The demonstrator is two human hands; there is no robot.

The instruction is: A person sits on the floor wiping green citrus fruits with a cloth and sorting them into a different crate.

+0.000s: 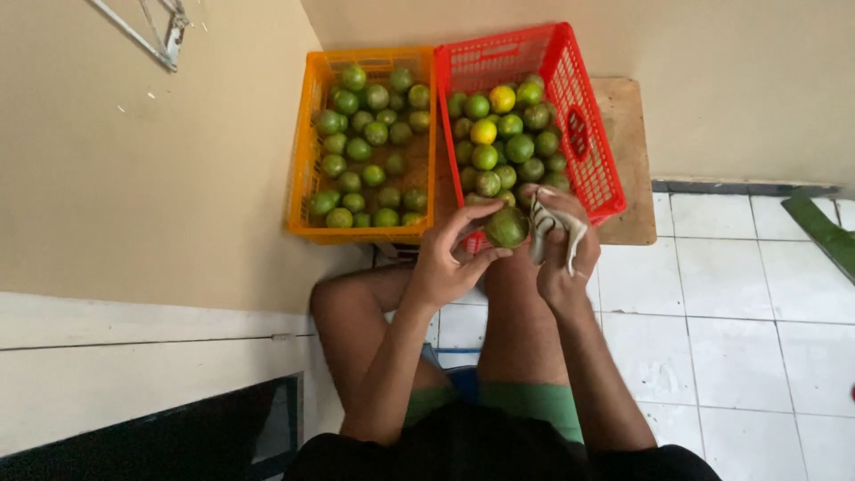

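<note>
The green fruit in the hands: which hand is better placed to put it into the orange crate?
Probably the left hand. It already holds the fruit in its fingers, and the orange crate is on its side. The right hand holds a cloth and is in front of the red crate.

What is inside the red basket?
The red basket holds round green fruits and two yellow ones. The left hand and right hand cover its near edge, and lower layers of fruit are hidden.
</note>
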